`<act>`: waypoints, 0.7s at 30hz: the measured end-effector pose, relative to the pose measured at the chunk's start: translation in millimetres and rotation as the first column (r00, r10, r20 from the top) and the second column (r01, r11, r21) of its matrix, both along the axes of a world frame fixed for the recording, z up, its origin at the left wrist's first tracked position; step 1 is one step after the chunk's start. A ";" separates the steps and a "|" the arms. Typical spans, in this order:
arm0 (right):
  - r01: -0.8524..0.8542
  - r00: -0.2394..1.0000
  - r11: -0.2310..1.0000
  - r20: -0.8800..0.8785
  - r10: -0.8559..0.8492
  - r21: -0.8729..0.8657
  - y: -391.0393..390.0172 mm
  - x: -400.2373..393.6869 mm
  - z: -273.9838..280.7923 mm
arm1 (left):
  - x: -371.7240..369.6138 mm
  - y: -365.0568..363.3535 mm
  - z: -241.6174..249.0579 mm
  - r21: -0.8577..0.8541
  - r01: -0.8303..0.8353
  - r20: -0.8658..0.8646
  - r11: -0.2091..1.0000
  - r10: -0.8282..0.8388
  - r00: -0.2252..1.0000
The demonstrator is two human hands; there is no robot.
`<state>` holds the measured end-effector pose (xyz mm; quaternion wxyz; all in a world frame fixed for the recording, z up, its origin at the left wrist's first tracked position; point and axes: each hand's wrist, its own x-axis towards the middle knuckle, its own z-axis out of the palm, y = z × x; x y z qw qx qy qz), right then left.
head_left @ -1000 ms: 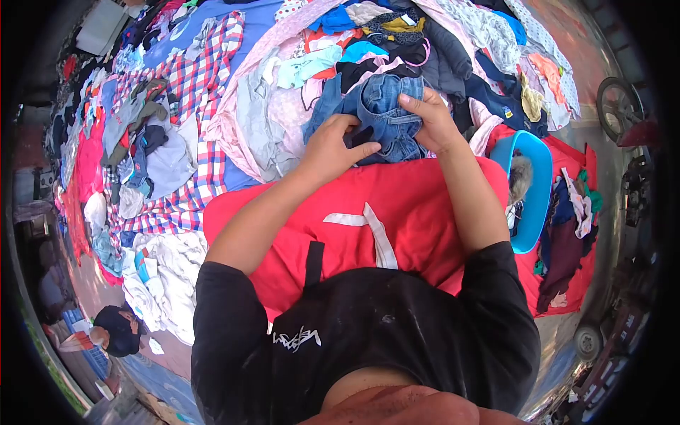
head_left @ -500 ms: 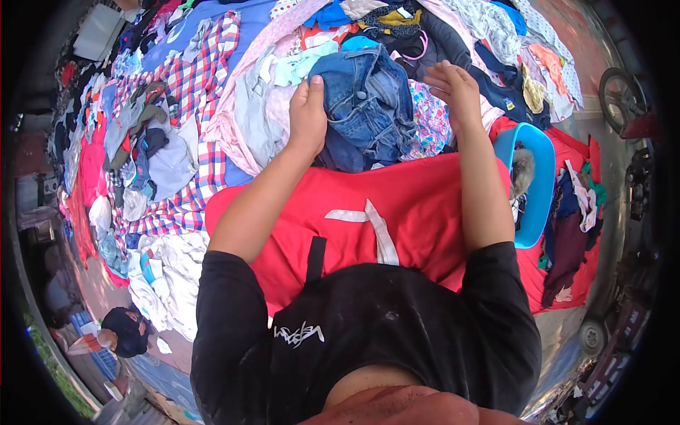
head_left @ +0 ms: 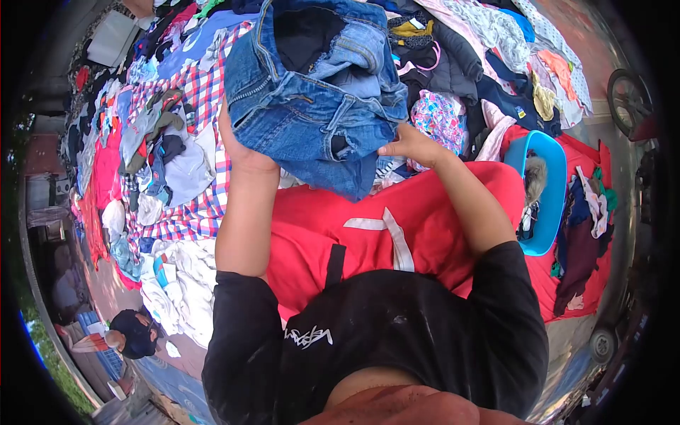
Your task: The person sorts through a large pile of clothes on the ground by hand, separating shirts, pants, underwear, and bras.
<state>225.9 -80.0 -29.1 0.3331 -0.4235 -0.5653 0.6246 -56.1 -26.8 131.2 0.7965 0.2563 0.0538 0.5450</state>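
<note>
A pair of blue denim shorts (head_left: 304,113) is raised in front of me, its waist opening turned up and a ripped patch on its front. My left hand (head_left: 243,147) holds the left side from beneath, its fingers mostly hidden behind the denim. At the lower right edge, my right hand (head_left: 416,146) grips the cloth, thumb in front and the other fingers partly out of sight. Beyond my right hand lies a pink-and-blue patterned garment (head_left: 438,119).
Heaped clothes cover the ground ahead, with a red-and-blue checked cloth (head_left: 202,99) to the left. A blue plastic tub (head_left: 556,195) holding a furry grey item stands at my right. White cloths (head_left: 188,283) lie at left; another person (head_left: 133,333) is further back.
The denim shorts have come up off the pile and toward me, shifting left. Both hands, which were apart beside them, are now on the shorts.
</note>
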 end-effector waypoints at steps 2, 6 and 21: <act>0.029 0.967 0.997 -0.251 -0.046 -0.070 1.6 -4.2 0.4 | -1.6 0.4 3.2 -0.021 -0.116 -0.005 0.993 0.116 0.993; 0.212 0.674 0.920 -0.633 -0.381 -0.328 8.8 -8.4 -7.8 | 27.8 10.7 -19.4 -0.305 -0.233 -0.466 0.924 0.069 0.882; 0.835 0.550 0.522 -0.240 -0.800 0.172 31.5 57.9 36.4 | 54.7 8.6 -84.6 -0.001 -0.503 -0.691 0.864 0.363 0.625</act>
